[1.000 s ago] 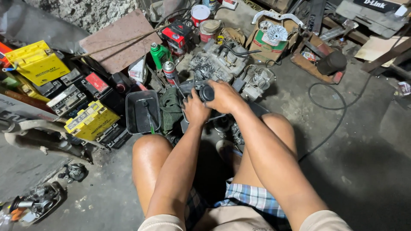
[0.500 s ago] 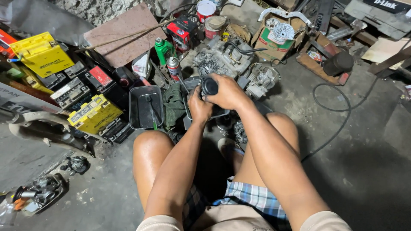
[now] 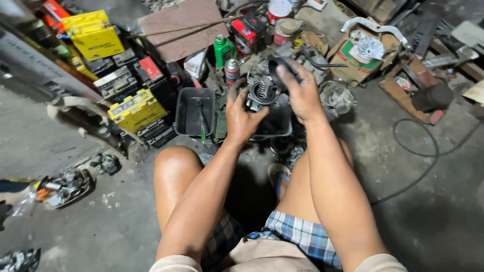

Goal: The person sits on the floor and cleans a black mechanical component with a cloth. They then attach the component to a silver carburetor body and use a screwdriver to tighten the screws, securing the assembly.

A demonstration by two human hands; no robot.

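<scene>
My left hand (image 3: 243, 113) grips a small metal carburetor body (image 3: 259, 95) with a coil spring standing up from its top. Just right of it, my right hand (image 3: 301, 90) holds a round black cap (image 3: 276, 68) lifted off and tilted above the spring. Both hands hover over a dark plastic tray (image 3: 275, 123) between my bare knees. I am sitting low on the concrete floor, in plaid shorts.
A second black tray (image 3: 194, 112) with a green-handled tool lies left of my hands. Yellow and black batteries (image 3: 136, 108) are stacked at left. Green bottle (image 3: 222, 49), spray can (image 3: 231, 70), engine parts (image 3: 335, 98) and a cardboard box (image 3: 360, 55) crowd the far side. A black cable (image 3: 418, 166) loops at right.
The black cap sat on the carburetor body under my right hand; now it is lifted off and the spring is exposed. The view has shifted closer.
</scene>
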